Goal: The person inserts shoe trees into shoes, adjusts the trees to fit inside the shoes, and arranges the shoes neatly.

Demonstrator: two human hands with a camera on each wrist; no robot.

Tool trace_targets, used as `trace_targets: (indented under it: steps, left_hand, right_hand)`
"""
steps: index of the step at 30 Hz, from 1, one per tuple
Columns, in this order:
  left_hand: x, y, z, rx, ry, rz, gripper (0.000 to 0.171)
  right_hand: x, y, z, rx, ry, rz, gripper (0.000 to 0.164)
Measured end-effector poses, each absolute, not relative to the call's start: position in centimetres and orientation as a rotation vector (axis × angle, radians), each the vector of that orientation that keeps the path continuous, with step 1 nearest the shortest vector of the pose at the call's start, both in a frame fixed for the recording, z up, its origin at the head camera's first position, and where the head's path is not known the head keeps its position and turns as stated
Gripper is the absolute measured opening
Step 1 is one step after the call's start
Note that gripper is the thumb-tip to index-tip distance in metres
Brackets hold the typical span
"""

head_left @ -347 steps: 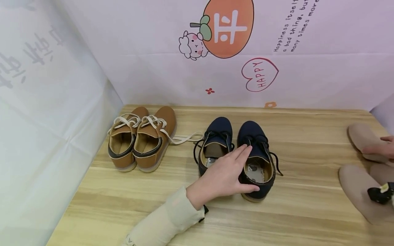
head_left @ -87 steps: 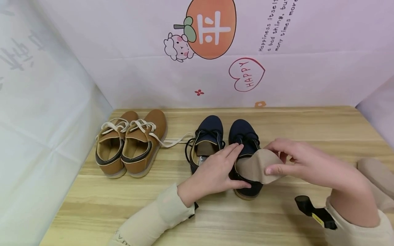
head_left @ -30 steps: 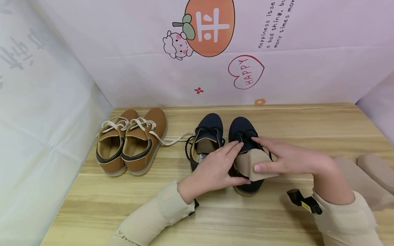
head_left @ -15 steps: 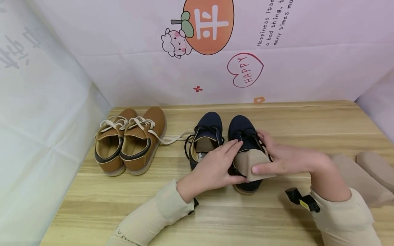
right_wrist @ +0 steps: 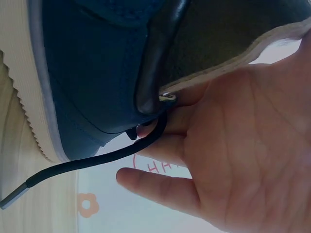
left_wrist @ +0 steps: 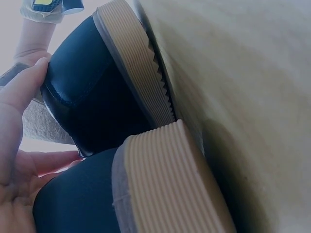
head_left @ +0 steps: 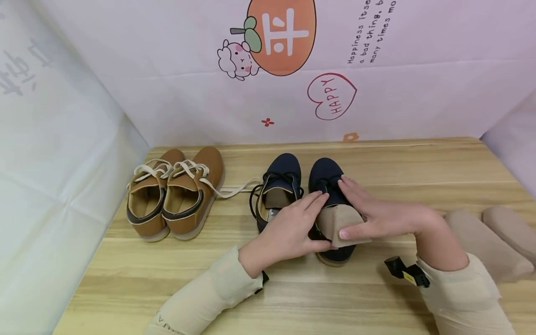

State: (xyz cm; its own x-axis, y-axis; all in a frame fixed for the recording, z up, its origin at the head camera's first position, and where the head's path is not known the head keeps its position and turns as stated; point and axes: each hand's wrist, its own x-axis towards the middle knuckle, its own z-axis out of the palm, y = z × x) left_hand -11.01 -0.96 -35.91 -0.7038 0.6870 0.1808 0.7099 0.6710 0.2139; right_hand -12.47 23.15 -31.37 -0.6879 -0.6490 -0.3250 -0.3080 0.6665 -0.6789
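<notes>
In the head view, my left hand (head_left: 286, 230) holds the right navy shoe (head_left: 324, 174) by its opening, thumb at the heel and fingertips near the laces. A beige shoe insert (head_left: 345, 223) stands partly inside that shoe, its wide end sticking out of the opening. My right hand (head_left: 387, 216) holds the insert with the thumb on its end, while the fingers reach along the shoe's outer side to the laces. A black lace (right_wrist: 97, 158) hangs loose below the fingers in the right wrist view. The other navy shoe (head_left: 284, 167) stands beside it, partly behind my left hand.
Brown shoes (head_left: 190, 195) with white laces stand at the left, one lace trailing toward the navy pair. More beige inserts (head_left: 487, 239) lie at the right, beyond my right wrist. A printed white backdrop (head_left: 188, 102) closes off the wooden tabletop (head_left: 326, 307) at the back.
My right hand has brought a beige insert from the right into the right navy shoe; it now sits slightly further left, fingers spread over the shoe. My left hand keeps its hold.
</notes>
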Motion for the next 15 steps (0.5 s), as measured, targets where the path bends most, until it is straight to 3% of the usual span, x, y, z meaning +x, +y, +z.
trace_targets:
  steps: [15]
  left_hand:
    - [-11.09,-0.98,-36.03,-1.171,-2.786,-0.416,0.099]
  right_hand:
    - [-12.88,22.98,-31.68,-0.775,2.351,-0.828,0.11]
